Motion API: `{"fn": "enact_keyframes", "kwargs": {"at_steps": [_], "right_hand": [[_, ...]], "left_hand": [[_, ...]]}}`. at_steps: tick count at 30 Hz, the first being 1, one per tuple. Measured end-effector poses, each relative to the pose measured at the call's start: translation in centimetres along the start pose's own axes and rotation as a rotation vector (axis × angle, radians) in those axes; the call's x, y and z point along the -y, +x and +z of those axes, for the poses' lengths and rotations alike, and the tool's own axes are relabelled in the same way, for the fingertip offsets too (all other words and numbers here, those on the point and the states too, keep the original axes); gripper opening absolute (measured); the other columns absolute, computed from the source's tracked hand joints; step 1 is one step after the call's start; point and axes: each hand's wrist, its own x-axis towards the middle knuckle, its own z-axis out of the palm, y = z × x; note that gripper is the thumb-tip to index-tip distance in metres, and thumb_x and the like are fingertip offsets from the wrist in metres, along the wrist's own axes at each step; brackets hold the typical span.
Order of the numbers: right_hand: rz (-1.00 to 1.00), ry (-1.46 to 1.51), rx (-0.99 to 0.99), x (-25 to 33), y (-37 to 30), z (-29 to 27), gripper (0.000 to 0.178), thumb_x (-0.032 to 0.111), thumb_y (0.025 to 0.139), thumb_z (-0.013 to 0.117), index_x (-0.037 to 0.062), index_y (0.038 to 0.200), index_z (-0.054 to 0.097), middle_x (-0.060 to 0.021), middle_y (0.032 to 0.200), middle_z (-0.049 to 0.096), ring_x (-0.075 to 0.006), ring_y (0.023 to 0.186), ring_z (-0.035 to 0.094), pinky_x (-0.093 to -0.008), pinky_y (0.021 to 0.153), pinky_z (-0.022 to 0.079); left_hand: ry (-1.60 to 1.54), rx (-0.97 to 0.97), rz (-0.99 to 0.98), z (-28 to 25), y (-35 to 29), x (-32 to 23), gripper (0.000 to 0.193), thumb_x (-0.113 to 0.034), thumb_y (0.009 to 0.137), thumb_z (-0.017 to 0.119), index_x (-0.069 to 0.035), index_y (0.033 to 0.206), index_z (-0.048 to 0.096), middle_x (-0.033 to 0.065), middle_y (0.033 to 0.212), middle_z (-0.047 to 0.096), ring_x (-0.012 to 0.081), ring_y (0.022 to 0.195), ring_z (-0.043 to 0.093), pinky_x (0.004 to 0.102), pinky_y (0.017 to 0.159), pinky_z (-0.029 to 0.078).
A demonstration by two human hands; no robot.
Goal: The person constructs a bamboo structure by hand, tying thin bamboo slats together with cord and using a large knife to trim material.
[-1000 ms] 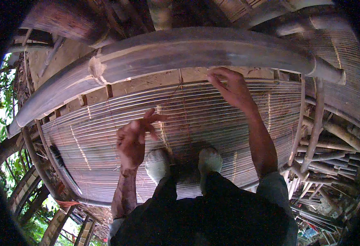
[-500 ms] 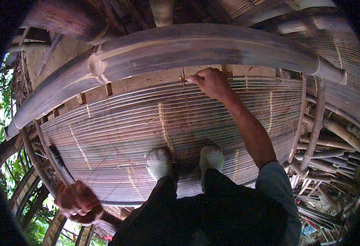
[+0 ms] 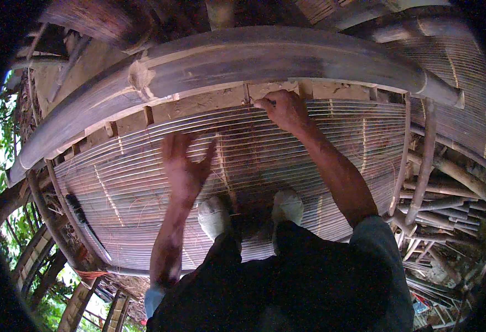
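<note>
Reaching across a slatted mat (image 3: 293, 160), the right hand (image 3: 285, 112) is closed at its edge; left hand (image 3: 184, 166) hovers open.

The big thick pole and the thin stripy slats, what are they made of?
The big thick pole looks like bamboo, smooth and dull brownish-grey; the sign is its ringed joint. The thin slats are probably split bamboo too, slightly shiny, since they're narrow, pale strips, but another cane or wood is possible.
</note>
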Motion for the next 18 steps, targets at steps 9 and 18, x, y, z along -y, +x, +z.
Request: {"fn": "enact_keyframes", "kwargs": {"at_steps": [9, 18], "right_hand": [[-0.1, 0.018, -0.015, -0.8, 0.4, 1.3, 0.032, 0.039, 0.09, 0.062, 0.0224, 0.117, 0.066, -0.0111, 0.093, 0.072, -0.0285, 0.082, 0.07, -0.0387, 0.076, 0.053], [-0.107, -0.166, 0.208, -0.1, 1.0, 0.1, 0.034, 0.043, 0.099, 0.046, 0.0254, 0.122, 0.064, -0.0079, 0.102, 0.072, -0.0266, 0.092, 0.069, -0.0429, 0.084, 0.051]], "left_hand": [[-0.088, -0.138, 0.262, 8.1, 1.4, -1.1, 0.016, -0.007, 0.076, 0.073, -0.005, 0.091, 0.066, 0.0124, 0.097, 0.061, 0.0352, 0.095, 0.056, 0.0474, 0.082, 0.045], [-0.943, 0.163, -0.638, 3.0, 2.0, -2.0, 0.02, -0.023, 0.089, 0.07, -0.004, 0.093, 0.065, -0.0002, 0.074, 0.056, 0.0088, 0.073, 0.049, 0.0253, 0.069, 0.041]]}}
